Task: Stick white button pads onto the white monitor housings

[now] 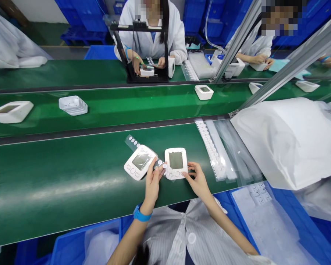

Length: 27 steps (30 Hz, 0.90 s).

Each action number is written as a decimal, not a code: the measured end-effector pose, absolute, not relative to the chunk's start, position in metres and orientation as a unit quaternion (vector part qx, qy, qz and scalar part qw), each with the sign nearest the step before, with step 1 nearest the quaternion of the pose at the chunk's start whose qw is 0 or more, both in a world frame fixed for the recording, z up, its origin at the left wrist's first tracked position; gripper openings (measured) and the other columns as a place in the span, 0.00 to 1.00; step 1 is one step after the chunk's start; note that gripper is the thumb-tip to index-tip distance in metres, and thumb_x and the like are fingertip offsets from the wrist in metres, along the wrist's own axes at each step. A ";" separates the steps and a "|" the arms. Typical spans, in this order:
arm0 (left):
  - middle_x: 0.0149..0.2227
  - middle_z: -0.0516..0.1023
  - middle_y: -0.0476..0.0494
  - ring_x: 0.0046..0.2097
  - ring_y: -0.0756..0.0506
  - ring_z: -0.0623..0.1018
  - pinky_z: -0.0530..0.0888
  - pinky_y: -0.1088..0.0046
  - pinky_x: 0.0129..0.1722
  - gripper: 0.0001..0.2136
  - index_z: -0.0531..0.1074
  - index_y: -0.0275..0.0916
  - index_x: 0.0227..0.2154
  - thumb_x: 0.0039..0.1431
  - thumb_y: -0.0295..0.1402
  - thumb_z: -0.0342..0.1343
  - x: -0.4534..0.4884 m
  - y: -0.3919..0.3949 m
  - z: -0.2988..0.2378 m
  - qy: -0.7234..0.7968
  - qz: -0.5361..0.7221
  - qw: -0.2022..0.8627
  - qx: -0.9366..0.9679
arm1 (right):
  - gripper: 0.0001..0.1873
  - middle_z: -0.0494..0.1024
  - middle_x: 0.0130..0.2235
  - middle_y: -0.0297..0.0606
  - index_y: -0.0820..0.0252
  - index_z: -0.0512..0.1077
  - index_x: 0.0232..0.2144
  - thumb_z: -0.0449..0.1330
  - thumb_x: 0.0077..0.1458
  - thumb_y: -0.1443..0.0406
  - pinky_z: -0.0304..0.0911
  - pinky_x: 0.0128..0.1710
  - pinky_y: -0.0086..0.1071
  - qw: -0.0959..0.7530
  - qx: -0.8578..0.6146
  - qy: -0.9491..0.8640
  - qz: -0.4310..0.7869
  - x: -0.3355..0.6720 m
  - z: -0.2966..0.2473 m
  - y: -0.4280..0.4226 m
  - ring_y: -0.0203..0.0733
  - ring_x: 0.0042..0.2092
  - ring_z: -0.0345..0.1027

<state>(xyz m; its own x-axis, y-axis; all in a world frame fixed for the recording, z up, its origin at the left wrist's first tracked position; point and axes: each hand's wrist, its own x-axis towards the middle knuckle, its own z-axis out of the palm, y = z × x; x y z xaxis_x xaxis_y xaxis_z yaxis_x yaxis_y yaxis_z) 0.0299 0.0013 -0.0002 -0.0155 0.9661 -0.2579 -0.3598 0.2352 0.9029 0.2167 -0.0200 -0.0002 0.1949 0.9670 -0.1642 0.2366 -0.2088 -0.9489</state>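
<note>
Two white devices with grey screens and buttons, resembling blood pressure monitors, are at the middle of the green bench. My right hand grips the lower right edge of the right monitor, thumb on its front. My left hand has its fingers closed around a clear strip of round white stickers, one finger against the edge of the left monitor. This monitor lies tilted over part of the strip, whose far end sticks out behind it. The fingers partly hide the strip between the monitors.
Beyond the bench, a green belt carries white housings and stacked white trays. On my right lie sticker strips and a big white bag. A metal post slants overhead. Co-workers sit opposite, one behind a black frame.
</note>
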 end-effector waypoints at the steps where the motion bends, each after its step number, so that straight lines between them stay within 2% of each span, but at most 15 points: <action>1: 0.50 0.78 0.38 0.57 0.41 0.74 0.70 0.60 0.57 0.27 0.57 0.45 0.62 0.63 0.46 0.51 0.030 0.001 0.000 0.475 0.528 0.629 0.316 | 0.25 0.70 0.50 0.45 0.55 0.63 0.50 0.62 0.53 0.54 0.72 0.44 0.42 0.418 -0.639 -0.473 0.438 0.217 0.000 -0.020 0.45 0.46 0.70; 5: 0.54 0.75 0.38 0.57 0.40 0.73 0.71 0.61 0.56 0.26 0.59 0.46 0.61 0.62 0.46 0.53 0.032 -0.001 0.005 0.480 0.537 0.626 0.299 | 0.23 0.67 0.58 0.45 0.53 0.67 0.53 0.57 0.58 0.52 0.65 0.55 0.46 0.420 -0.593 -0.495 0.476 0.220 0.007 -0.018 0.49 0.57 0.63; 7: 0.54 0.76 0.38 0.57 0.40 0.73 0.71 0.61 0.56 0.25 0.60 0.45 0.61 0.62 0.45 0.53 0.035 -0.001 0.011 0.475 0.545 0.628 0.289 | 0.24 0.68 0.58 0.43 0.51 0.68 0.54 0.56 0.58 0.51 0.63 0.56 0.49 0.436 -0.582 -0.444 0.523 0.222 0.013 -0.016 0.51 0.59 0.62; 11: 0.51 0.78 0.38 0.57 0.40 0.73 0.71 0.59 0.57 0.24 0.61 0.44 0.60 0.62 0.45 0.52 0.041 0.008 0.027 0.453 0.559 0.632 0.290 | 0.30 0.78 0.47 0.41 0.51 0.63 0.58 0.60 0.56 0.50 0.70 0.49 0.50 0.454 -0.540 -0.292 0.645 0.229 0.030 -0.005 0.49 0.47 0.75; 14: 0.49 0.79 0.39 0.56 0.39 0.74 0.71 0.59 0.57 0.22 0.64 0.42 0.57 0.63 0.45 0.51 0.037 0.021 0.036 0.451 0.559 0.628 0.301 | 0.30 0.80 0.42 0.38 0.52 0.66 0.56 0.64 0.53 0.54 0.73 0.46 0.46 0.480 -0.524 -0.258 0.654 0.237 0.044 0.022 0.45 0.41 0.77; 19: 0.46 0.81 0.38 0.51 0.38 0.78 0.75 0.61 0.51 0.19 0.73 0.38 0.46 0.60 0.47 0.54 0.001 0.028 0.036 0.521 0.569 0.548 0.323 | 0.25 0.80 0.43 0.36 0.54 0.70 0.50 0.67 0.49 0.58 0.75 0.43 0.40 0.574 -0.528 -0.307 0.546 0.259 0.063 0.139 0.41 0.38 0.77; 22: 0.44 0.81 0.39 0.47 0.37 0.80 0.79 0.65 0.44 0.19 0.76 0.38 0.41 0.55 0.48 0.58 -0.028 0.018 0.035 0.587 0.560 0.486 0.326 | 0.23 0.79 0.39 0.35 0.56 0.67 0.51 0.63 0.54 0.60 0.75 0.41 0.39 0.597 -0.545 -0.374 0.455 0.272 0.069 0.250 0.38 0.36 0.76; 25: 0.45 0.81 0.42 0.49 0.37 0.79 0.78 0.69 0.45 0.18 0.77 0.41 0.39 0.54 0.48 0.59 -0.050 0.006 0.039 0.629 0.596 0.419 0.272 | 0.17 0.76 0.32 0.35 0.62 0.65 0.50 0.55 0.61 0.61 0.75 0.37 0.37 0.525 -0.665 -0.443 0.293 0.276 0.075 0.361 0.36 0.32 0.74; 27: 0.47 0.80 0.45 0.52 0.38 0.77 0.76 0.72 0.47 0.17 0.76 0.43 0.41 0.55 0.48 0.57 -0.058 0.004 0.041 0.658 0.606 0.384 0.227 | 0.17 0.75 0.34 0.39 0.65 0.64 0.51 0.52 0.62 0.63 0.73 0.38 0.40 0.503 -0.676 -0.470 0.262 0.274 0.080 0.423 0.39 0.35 0.73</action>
<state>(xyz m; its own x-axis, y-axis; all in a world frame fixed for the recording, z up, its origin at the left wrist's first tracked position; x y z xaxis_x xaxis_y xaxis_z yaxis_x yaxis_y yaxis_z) -0.0582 0.0038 0.0408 -0.6011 0.7651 -0.2307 -0.1666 0.1624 0.9726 0.2742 0.4230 0.0799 0.4217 0.8989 0.1193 0.3720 -0.0516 -0.9268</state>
